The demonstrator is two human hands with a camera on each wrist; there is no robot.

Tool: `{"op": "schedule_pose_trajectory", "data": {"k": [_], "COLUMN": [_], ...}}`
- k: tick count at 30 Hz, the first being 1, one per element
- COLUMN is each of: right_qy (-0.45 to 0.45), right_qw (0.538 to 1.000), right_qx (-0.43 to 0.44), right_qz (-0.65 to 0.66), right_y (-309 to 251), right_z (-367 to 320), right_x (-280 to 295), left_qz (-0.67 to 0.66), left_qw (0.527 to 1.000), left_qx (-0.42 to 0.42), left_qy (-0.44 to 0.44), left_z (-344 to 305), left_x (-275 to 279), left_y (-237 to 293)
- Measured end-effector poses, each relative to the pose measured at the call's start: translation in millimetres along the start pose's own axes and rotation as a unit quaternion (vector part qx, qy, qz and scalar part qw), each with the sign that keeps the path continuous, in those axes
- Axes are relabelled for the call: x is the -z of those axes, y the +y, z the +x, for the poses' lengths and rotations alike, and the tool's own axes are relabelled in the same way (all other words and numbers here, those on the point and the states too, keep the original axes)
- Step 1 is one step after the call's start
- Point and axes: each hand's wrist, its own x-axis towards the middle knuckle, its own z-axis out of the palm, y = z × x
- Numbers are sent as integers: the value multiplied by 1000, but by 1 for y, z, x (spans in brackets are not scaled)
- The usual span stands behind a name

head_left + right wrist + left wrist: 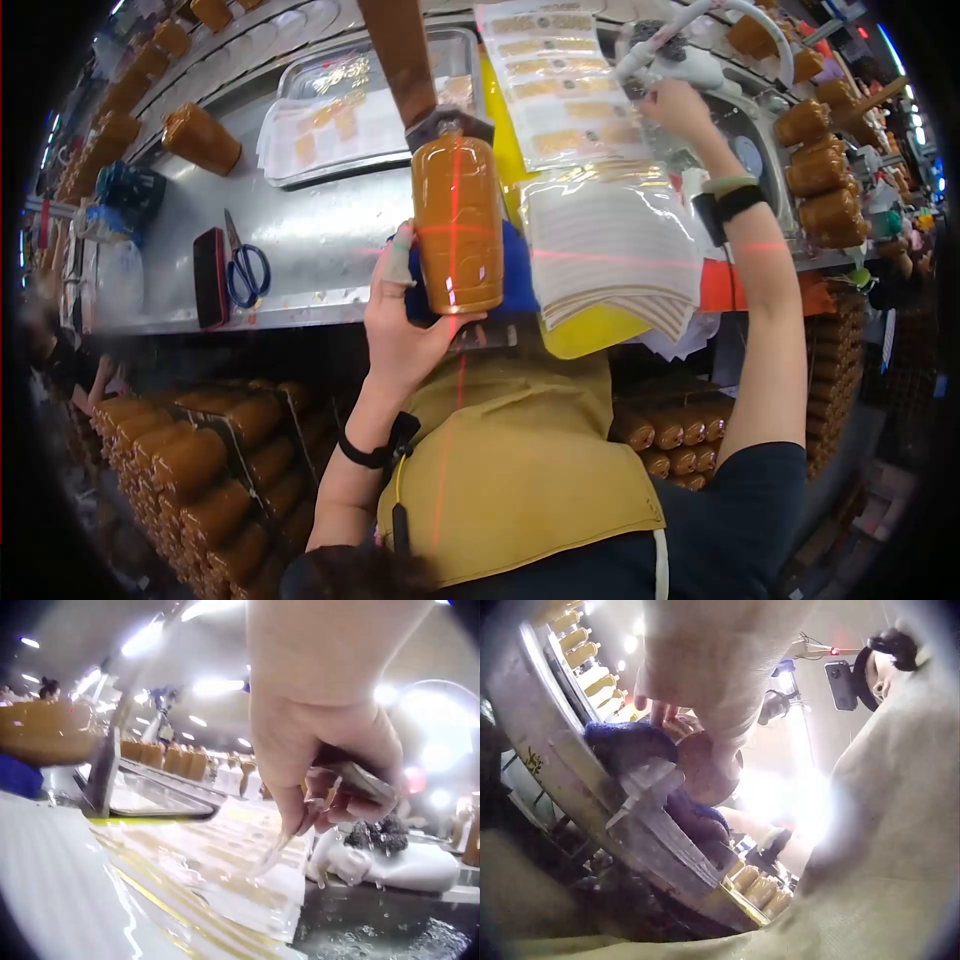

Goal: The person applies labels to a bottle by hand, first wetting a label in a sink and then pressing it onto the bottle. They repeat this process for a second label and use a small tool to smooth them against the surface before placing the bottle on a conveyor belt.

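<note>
A glossy brown bottle point(457, 225) lies over a blue cloth point(520, 265) at the bench's front edge, its neck toward a metal bracket point(450, 128). My left hand point(400, 310) grips its lower end, fingers along the side and thumb at the base; the round base point(705, 776) shows in the left wrist view. Up at the right, my right hand point(685, 112) is over the printed decal sheets point(570, 90). In the right wrist view its curled fingers pinch a thin, flat, wet piece point(365, 782), whose kind I cannot tell. Water drips below the fingers.
White sheets point(610, 240) are stacked on a yellow board point(590, 335). A tray point(300, 80) with printed sheets, scissors point(245, 270), a phone point(209, 278) and another brown bottle point(200, 138) are to the left. A white tap point(690, 15) arches near dark scrubbers point(379, 834). Bottles are stacked below the bench.
</note>
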Motion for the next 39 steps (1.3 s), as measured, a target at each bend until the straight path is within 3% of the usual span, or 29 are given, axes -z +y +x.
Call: {"op": "schedule_pose_trajectory", "data": {"k": [2,4,5,7,8,11,15,17,18,19,20,21,22,23,24,26,28,30,35,39], "right_qy": [9,-48,-53,-141,-185,-179,-194,-207,-213,-217,-218,-230,-241,-196,-196,-199,-184,-152,-128,-128], "right_qw": [1000,984,983,917,911,903,822,807,757,702,702,700,698,728,727,782,807,846,841,827], "right_qx": [-1,61,64,47,37,59,154,162,170,176,176,170,164,187,187,126,103,79,40,23], "right_qz": [14,160,164,370,367,385,512,529,594,655,655,654,654,630,631,577,552,504,525,546], "right_y": [-35,-52,-65,-97,-108,-143,-183,-208,-220,-226,-226,-225,-222,-216,-208,-197,-196,-194,-199,-203], "right_z": [-28,-50,-68,-106,-118,-156,-178,-187,-192,-195,-196,-196,-196,-198,-202,-211,-219,-223,-228,-230], "right_x": [38,59,68,86,96,110,118,131,137,139,139,137,133,119,108,93,82,62,30,19], "left_qz": [-32,-35,-48,-76,-76,-57,-101,-58,-58,-275,-476,-512,-511,-486,-457,-450,-392,-399,-363,-365], "left_qw": [999,999,998,997,997,998,993,996,996,960,871,850,851,856,856,861,880,869,892,885], "left_qx": [-3,20,32,19,21,-14,24,-50,-50,31,111,38,38,108,177,163,230,268,249,272], "left_qy": [-2,-9,-17,-20,-20,-19,-53,-38,-38,-44,-46,-118,-117,-141,-166,-171,-138,-115,-99,-99], "left_z": [0,-1,-2,0,0,-2,8,22,26,29,34,39,39,38,36,35,30,29,28,26], "left_x": [0,1,3,2,2,0,12,24,25,24,24,32,38,44,47,51,50,44,35,32], "left_y": [-4,-5,-5,-8,-9,-12,4,20,23,25,27,25,25,25,24,20,12,5,-6,-9]}}
